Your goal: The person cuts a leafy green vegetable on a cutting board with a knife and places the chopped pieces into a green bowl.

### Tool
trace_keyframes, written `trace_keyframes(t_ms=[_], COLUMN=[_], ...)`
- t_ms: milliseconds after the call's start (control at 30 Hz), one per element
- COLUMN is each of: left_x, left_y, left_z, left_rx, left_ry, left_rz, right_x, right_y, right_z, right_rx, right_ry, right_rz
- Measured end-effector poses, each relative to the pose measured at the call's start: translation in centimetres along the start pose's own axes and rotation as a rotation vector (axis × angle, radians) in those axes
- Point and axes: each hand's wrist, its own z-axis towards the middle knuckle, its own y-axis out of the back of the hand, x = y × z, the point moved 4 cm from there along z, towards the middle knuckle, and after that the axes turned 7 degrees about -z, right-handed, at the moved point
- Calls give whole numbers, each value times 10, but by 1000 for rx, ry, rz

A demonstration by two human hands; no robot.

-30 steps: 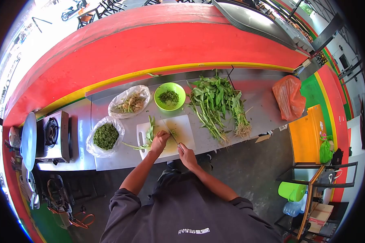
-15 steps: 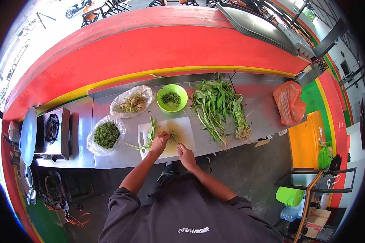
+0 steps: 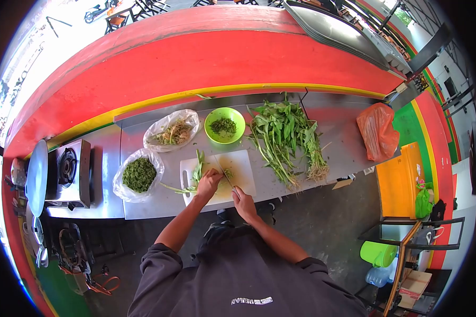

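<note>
My left hand [image 3: 210,181] is closed around leafy green stalks [image 3: 198,168] lying across the white cutting board [image 3: 243,164]. A knife [image 3: 228,179] is gripped in my right hand [image 3: 243,203], its blade slanting up and left beside my left fingertips. Small chopped green pieces [image 3: 228,173] lie on the board near the blade. Behind the board stands a lime-green bowl [image 3: 239,117] with chopped greens inside. To the left, one clear plastic bag holds finely chopped greens [image 3: 139,175]; another holds cut root ends [image 3: 175,133].
Long leafy greens with roots [image 3: 285,140] are spread right of the board. An orange plastic bag [image 3: 377,132] sits at the counter's right end. A gas stove [image 3: 69,171] stands at the left, and a red wall [image 3: 206,61] runs behind the steel counter [image 3: 344,153].
Both hands stay in nearly the same place, with only a slight shift of the left fingers and the knife at the stalks. The bags, bowl and uncut greens have not moved.
</note>
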Motion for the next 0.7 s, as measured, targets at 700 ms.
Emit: trace_keyframes(t_ms=[700], left_x=[7], left_y=[-1], left_z=[4], left_rx=[-42], left_ry=[-5], left_rz=[-55], right_x=[3], right_y=[-2], right_z=[-5], right_rx=[-72], right_ry=[40], right_rz=[122])
